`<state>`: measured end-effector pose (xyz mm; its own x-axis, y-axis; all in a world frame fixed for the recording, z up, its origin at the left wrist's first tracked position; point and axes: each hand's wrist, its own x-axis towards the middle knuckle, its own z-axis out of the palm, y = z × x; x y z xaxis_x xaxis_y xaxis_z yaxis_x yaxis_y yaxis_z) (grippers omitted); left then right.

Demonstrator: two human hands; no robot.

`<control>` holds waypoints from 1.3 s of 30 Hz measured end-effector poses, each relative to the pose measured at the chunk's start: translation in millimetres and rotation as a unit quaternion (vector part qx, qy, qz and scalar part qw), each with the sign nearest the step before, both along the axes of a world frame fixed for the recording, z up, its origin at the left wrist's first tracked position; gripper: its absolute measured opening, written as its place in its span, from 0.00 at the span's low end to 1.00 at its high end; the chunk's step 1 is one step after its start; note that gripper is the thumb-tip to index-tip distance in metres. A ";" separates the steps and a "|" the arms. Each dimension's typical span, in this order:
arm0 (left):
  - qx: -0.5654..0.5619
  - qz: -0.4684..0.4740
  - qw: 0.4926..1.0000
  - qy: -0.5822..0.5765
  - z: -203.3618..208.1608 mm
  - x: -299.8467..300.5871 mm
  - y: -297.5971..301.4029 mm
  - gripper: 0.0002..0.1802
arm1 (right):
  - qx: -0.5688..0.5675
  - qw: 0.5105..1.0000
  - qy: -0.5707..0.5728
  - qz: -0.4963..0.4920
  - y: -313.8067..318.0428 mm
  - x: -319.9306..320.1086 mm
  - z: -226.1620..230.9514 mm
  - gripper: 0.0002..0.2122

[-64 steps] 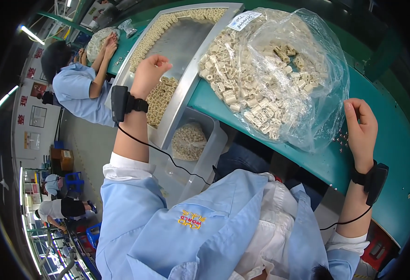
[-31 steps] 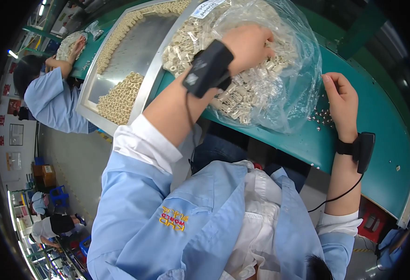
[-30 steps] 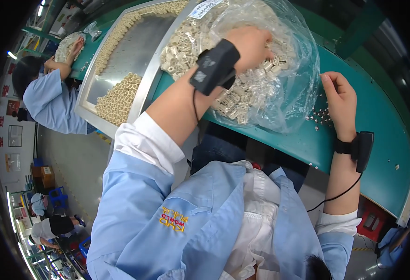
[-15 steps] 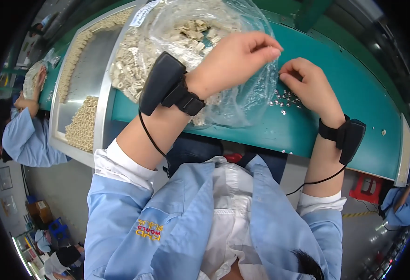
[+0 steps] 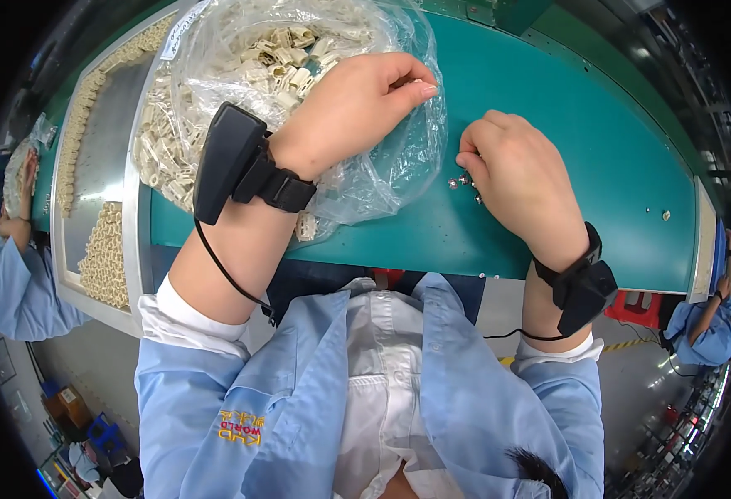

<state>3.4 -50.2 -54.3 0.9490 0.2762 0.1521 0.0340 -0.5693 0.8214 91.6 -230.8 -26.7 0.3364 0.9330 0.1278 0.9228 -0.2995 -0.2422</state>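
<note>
Surface (image 5: 548, 91) plain teal-green. Plastic bag (image 5: 411, 166) clear, whitish glints along creases; plastic housings (image 5: 166, 158) inside it cream, some yellower near top. Label (image 5: 184, 32) white, bluish marks. Metal tray (image 5: 138, 229) silvery grey; moulded parts (image 5: 103, 262) there beige, tight repeating pattern. Small metal pieces (image 5: 464, 179) shiny silver. Wrist units (image 5: 224, 162) black. Jacket (image 5: 299, 358) light blue, yellow-and-red embroidery (image 5: 239, 427). Shirt (image 5: 382, 333) white. Over on right, stool (image 5: 634, 308) bright red, floor line (image 5: 627, 345) yellow.

bag (image 5: 374, 193): clear plastic, crumpled, lying at eleven o'clock from the view's centre. parts (image 5: 286, 46): beige, blocky, hollow, jumbled in the bag. bits (image 5: 453, 183): small, silvery, loosely scattered, at two o'clock.
</note>
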 end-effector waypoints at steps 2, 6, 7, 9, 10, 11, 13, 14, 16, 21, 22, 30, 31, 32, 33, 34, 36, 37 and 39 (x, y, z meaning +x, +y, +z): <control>-0.008 -0.014 1.000 -0.010 0.2 0.6 -2.3 0.11 | 0.001 1.000 -0.020 -0.001 -1.7 -1.6 0.5 0.04; -0.047 -0.028 0.998 0.002 4.0 -1.1 -5.8 0.11 | -0.018 0.999 -0.034 -0.001 -4.4 -1.6 1.1 0.04; -0.049 -0.029 0.998 0.002 4.5 -1.6 -6.2 0.11 | -0.017 1.000 -0.011 0.018 -5.6 -0.4 0.5 0.04; -0.054 -0.029 0.998 -0.008 5.1 -2.5 -6.7 0.11 | -0.015 0.998 0.035 0.055 -8.4 3.0 -0.5 0.04; -0.057 -0.029 0.998 -0.013 5.1 -2.7 -6.7 0.11 | -0.017 0.998 0.036 0.055 -9.2 5.4 0.7 0.04; -0.058 -0.029 0.998 -0.012 4.9 -2.5 -6.5 0.11 | 0.001 0.998 0.053 0.038 -9.5 8.7 3.6 0.04; -0.047 -0.031 0.998 -0.013 5.5 -1.5 -6.6 0.11 | 0.037 0.996 0.087 0.003 -10.9 14.9 9.5 0.04; -0.041 -0.032 0.999 -0.014 5.5 -0.9 -6.8 0.11 | 0.035 0.996 0.086 0.002 -11.7 17.6 10.0 0.04; -0.035 -0.033 0.999 -0.012 4.8 1.0 -6.7 0.11 | 0.021 0.992 0.123 -0.016 -13.4 22.7 11.6 0.05; -0.012 -0.031 0.999 -0.006 3.0 4.8 -3.6 0.11 | 0.064 0.997 0.028 0.033 -25.4 12.4 2.1 0.07; -0.009 -0.028 1.000 -0.003 2.9 5.1 -3.7 0.11 | 0.060 0.997 0.026 0.032 -31.6 7.2 2.2 0.07; -0.079 -0.007 0.992 -0.101 4.9 2.8 -1.6 0.13 | 0.085 0.993 0.037 -0.075 -60.6 -39.6 -10.9 0.10; -0.080 -0.008 0.992 -0.103 4.7 2.2 -1.6 0.13 | 0.084 0.993 0.029 -0.072 -60.7 -41.8 -12.6 0.11; -0.081 -0.008 0.991 -0.102 3.9 2.3 -1.1 0.13 | 0.082 0.994 0.021 -0.069 -60.5 -42.9 -14.1 0.11; -0.081 -0.008 0.991 -0.102 3.0 2.5 -0.6 0.13 | 0.081 0.994 0.013 -0.065 -60.7 -43.6 -15.3 0.12; -0.082 -0.008 0.992 -0.101 2.3 2.7 -0.2 0.13 | 0.081 0.994 0.012 -0.065 -61.1 -43.9 -16.7 0.12; -0.079 -0.007 0.992 -0.102 1.5 3.5 0.4 0.13 | 0.079 0.996 0.021 -0.041 -61.4 -44.4 -19.1 0.12; -0.077 -0.006 0.992 -0.101 0.9 3.5 0.4 0.13 | 0.078 0.996 0.027 -0.028 -61.5 -45.0 -19.5 0.13; -0.075 -0.004 0.992 -0.102 0.1 3.5 0.9 0.13 | 0.077 0.996 0.030 -0.020 -62.4 -47.1 -17.6 0.13</control>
<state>6.9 -49.3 -54.2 0.9049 0.3035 0.2984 -0.1451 -0.4391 0.8866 44.5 -293.3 -44.4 0.3844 0.8896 0.2469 0.8932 -0.2908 -0.3429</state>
